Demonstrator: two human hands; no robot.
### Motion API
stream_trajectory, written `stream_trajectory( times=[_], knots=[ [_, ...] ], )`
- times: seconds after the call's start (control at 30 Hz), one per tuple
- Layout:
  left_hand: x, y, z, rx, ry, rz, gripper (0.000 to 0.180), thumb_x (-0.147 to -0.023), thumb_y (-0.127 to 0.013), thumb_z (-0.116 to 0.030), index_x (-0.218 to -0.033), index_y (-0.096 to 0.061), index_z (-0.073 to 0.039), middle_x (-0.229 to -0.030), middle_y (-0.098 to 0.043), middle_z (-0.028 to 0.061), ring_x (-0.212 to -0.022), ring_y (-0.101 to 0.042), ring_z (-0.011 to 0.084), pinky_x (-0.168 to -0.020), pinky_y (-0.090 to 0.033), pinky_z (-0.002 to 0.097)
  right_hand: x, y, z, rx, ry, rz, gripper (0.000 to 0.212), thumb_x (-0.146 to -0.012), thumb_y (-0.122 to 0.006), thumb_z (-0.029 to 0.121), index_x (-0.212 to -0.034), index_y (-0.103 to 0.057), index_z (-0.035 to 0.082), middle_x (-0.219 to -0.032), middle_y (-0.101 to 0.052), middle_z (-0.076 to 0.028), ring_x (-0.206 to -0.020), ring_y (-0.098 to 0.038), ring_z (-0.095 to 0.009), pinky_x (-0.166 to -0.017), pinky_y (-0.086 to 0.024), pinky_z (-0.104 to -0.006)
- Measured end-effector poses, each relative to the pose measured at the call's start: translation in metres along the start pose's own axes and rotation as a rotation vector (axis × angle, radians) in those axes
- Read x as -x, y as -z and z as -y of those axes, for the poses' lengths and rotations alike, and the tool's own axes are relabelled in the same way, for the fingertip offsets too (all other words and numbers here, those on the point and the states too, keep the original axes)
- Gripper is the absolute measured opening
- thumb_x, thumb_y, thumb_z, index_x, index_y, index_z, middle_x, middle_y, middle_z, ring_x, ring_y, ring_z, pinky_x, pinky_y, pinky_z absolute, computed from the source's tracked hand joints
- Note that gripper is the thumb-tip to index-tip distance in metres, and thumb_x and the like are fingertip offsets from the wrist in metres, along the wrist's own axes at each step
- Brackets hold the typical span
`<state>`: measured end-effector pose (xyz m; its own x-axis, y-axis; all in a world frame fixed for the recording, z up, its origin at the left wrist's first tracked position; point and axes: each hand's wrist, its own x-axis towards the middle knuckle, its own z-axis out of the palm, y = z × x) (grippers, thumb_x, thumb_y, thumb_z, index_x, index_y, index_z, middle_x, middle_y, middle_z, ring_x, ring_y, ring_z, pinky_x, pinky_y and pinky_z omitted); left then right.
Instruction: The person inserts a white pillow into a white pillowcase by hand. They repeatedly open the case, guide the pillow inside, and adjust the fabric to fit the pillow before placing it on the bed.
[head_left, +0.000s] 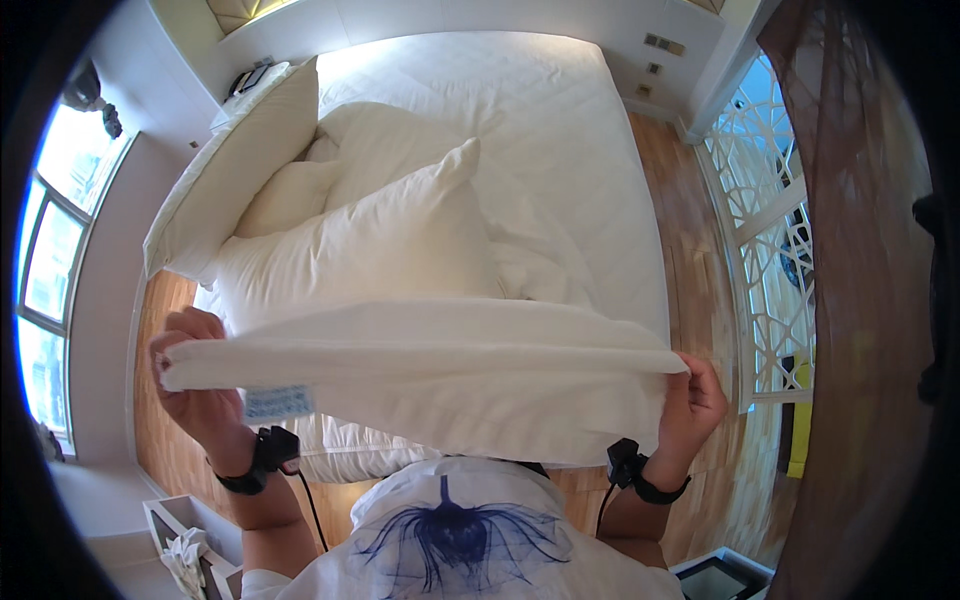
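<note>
I hold a white pillowcase [430, 385] stretched wide in front of my chest, with a small blue-printed label near its left end. My left hand [195, 385] is shut on its left end. My right hand [692, 400] grips its right end. Both wrists wear black bands with cables. Just beyond the pillowcase, a bare white pillow [370, 245] lies on the bed [580, 150]. More pillows [250, 150] are piled at the bed's left side.
Wooden floor [690, 210] runs along the bed's right side, beside a white lattice screen [770, 220]. A window [45, 270] is on the left. A white bin [185, 545] with crumpled cloth stands at lower left.
</note>
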<state>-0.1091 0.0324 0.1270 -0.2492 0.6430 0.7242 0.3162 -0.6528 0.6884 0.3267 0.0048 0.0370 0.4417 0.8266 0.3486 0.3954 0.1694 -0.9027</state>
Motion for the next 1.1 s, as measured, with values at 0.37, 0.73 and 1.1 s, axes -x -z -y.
stream_trajectory(
  times=[0.37,0.73,1.1],
  knots=[
    [0.082,-0.004,0.006,0.037,0.36,0.133,0.014,-0.091,-0.066,-0.01,-0.1,-0.058,-0.003,-0.09,-0.054,0.0072,-0.084,-0.051,0.0159,-0.078,-0.04,0.0271,0.023,-0.003,0.007,0.153,0.328,0.134,0.026,-0.076,-0.07,-0.003,-0.101,-0.066,0.002,-0.096,-0.064,-0.009,-0.081,-0.059,-0.023,-0.072,-0.047,-0.0321],
    [0.088,-0.016,-0.004,0.125,0.386,0.151,0.01,-0.095,-0.056,-0.004,-0.105,-0.055,-0.003,-0.101,-0.051,0.0076,-0.092,-0.049,0.0152,-0.084,-0.04,0.0267,0.04,-0.03,0.025,0.158,0.503,0.677,0.03,-0.063,-0.072,-0.003,-0.088,-0.061,0.007,-0.083,-0.062,-0.008,-0.079,-0.058,-0.029,-0.076,-0.043,-0.0422],
    [0.1,-0.007,0.011,0.073,0.248,-0.091,0.016,-0.097,-0.062,-0.019,-0.1,-0.053,-0.006,-0.095,-0.05,0.0069,-0.086,-0.05,0.0168,-0.079,-0.043,0.0303,0.036,-0.005,0.05,0.126,0.568,0.763,0.03,-0.063,-0.074,-0.002,-0.088,-0.063,0.008,-0.071,-0.064,-0.003,-0.058,-0.055,-0.022,-0.065,-0.039,-0.0367]
  ],
)
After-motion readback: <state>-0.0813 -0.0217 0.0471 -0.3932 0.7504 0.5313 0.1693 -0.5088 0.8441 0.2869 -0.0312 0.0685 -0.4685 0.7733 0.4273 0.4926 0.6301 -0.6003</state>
